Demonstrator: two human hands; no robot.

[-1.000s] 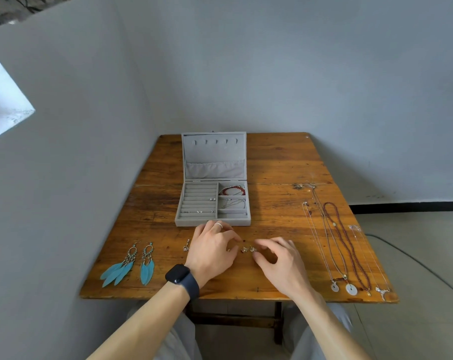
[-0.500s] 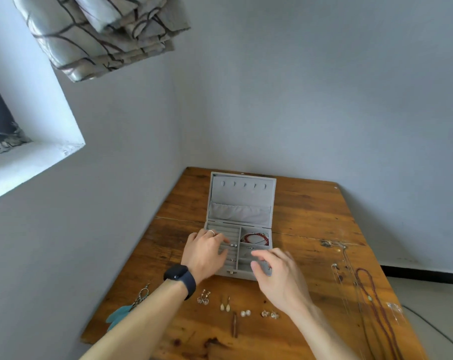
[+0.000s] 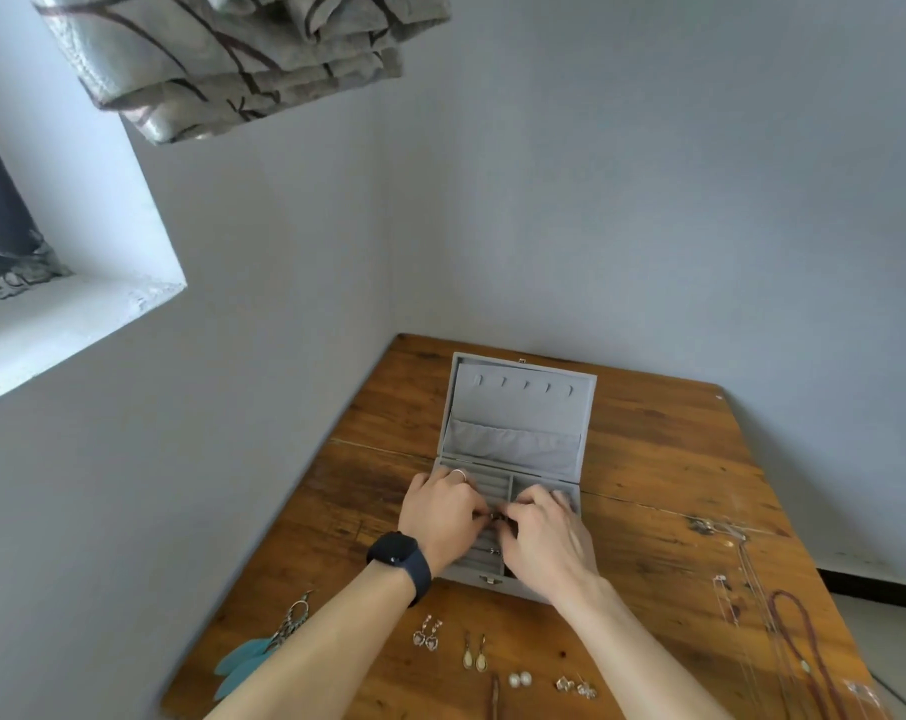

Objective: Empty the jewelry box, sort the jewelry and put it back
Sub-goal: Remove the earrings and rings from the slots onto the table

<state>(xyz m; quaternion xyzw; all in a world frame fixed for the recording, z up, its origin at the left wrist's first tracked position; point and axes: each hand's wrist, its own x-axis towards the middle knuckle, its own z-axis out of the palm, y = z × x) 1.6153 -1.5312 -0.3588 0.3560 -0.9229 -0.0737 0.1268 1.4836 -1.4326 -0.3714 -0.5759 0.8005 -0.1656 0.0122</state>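
Head view: left hand (image 3: 443, 517) and right hand (image 3: 542, 532), over the open jewelry box (image 3: 521, 407), together pinch a tiny piece (image 3: 496, 519), possibly an earring.

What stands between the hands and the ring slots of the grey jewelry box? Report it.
Nothing visible does. The grey felt-lined jewelry box lies open, its lid tipped back, and the left hand and right hand are over its slots, fingertips meeting there. What they pinch, if anything, is too small to tell.
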